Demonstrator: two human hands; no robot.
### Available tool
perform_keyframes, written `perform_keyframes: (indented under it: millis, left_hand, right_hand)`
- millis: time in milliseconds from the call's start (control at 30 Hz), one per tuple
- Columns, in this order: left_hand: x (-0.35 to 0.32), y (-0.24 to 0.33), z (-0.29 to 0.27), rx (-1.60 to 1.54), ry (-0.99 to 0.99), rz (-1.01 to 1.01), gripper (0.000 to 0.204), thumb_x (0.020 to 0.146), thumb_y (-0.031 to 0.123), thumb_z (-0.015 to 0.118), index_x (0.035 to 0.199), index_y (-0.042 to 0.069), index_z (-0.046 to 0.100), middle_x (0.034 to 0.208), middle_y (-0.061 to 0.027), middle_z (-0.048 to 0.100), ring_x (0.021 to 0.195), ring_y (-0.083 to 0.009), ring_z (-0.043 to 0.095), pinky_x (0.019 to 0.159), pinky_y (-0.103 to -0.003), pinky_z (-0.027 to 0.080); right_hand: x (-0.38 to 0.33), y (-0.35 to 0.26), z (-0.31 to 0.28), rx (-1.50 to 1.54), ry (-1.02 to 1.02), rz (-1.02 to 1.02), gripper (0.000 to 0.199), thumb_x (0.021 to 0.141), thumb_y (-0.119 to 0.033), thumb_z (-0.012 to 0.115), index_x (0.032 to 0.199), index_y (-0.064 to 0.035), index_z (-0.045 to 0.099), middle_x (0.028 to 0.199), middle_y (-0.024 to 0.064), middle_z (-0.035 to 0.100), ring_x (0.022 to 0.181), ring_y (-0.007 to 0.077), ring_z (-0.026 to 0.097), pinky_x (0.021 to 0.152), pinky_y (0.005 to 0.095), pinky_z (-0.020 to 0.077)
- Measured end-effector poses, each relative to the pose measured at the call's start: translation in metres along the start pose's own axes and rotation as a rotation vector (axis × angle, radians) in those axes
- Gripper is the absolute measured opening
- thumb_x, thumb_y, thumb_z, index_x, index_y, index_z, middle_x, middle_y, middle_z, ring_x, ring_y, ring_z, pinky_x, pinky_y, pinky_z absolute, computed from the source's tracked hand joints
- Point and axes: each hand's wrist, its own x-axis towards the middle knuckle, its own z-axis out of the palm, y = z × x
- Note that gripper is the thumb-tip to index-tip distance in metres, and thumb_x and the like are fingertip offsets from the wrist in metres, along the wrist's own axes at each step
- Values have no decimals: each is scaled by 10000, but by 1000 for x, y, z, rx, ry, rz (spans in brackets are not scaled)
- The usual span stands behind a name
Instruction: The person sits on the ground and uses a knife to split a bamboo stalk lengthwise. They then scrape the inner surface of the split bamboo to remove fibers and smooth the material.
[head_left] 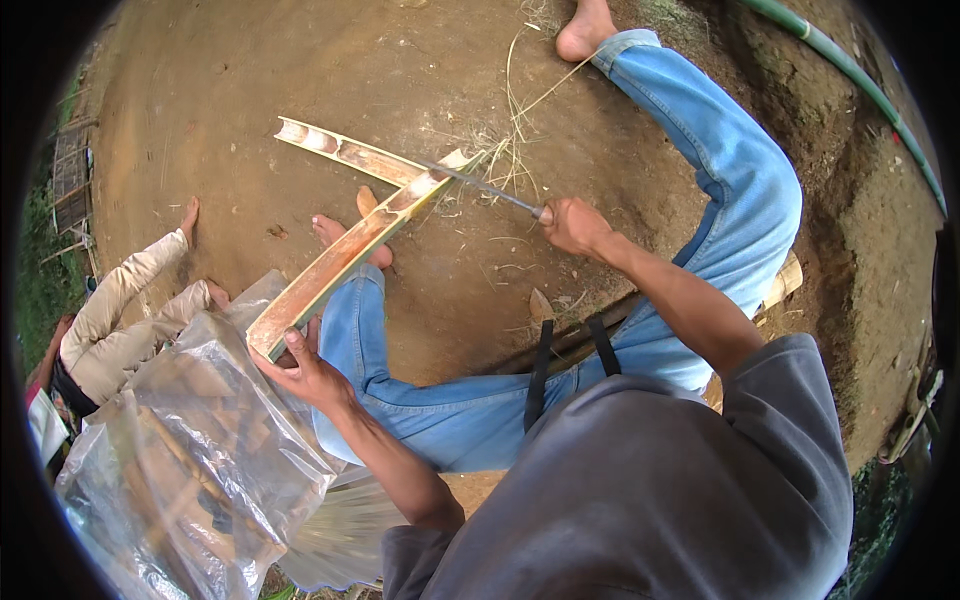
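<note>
My left hand is closed around the near end of a split bamboo half, its hollow side facing up. The piece slants away to the upper right, past my bare foot. In my right hand is the handle of a long thin-bladed knife. Its blade reaches left to the far end of the bamboo and meets or overlaps it there. A second split bamboo half lies on the ground beyond, partly behind the first. Thin bamboo shavings are scattered around the blade.
Clear plastic sheeting covers things at my lower left. Another person in beige trousers sits at the far left. A long green bamboo pole lies at the upper right. Bare dirt ground spreads ahead.
</note>
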Motion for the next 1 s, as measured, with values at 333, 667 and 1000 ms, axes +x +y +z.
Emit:
perform_keyframes:
  millis: [333,667,1000]
  left_hand:
    - [-3,-5,-23,-35,-110,53,719,900,256,733,1425,-5,316,1318,-219,484,1182,-300,550,957,-471,541]
    - [-42,18,-39,215,-304,200,847,814,346,815,1415,-7,335,1360,-224,501,1264,-297,503,1075,-400,385]
    - [-43,17,-37,217,-289,184,843,827,392,794,1410,0,328,1373,-259,505,1275,-300,493,1094,-406,360]
  right_hand:
    - [11,12,-2,-8,-56,124,316,959,-231,515,1131,-6,657,845,220,694,797,354,700,725,471,570]
    - [-63,-89,11,97,-168,-300,214,856,-139,580,1010,-15,663,765,227,684,660,309,687,644,465,573]
    - [-24,-52,9,102,-113,-146,231,929,-198,543,964,-5,663,780,258,671,671,398,666,652,505,540]
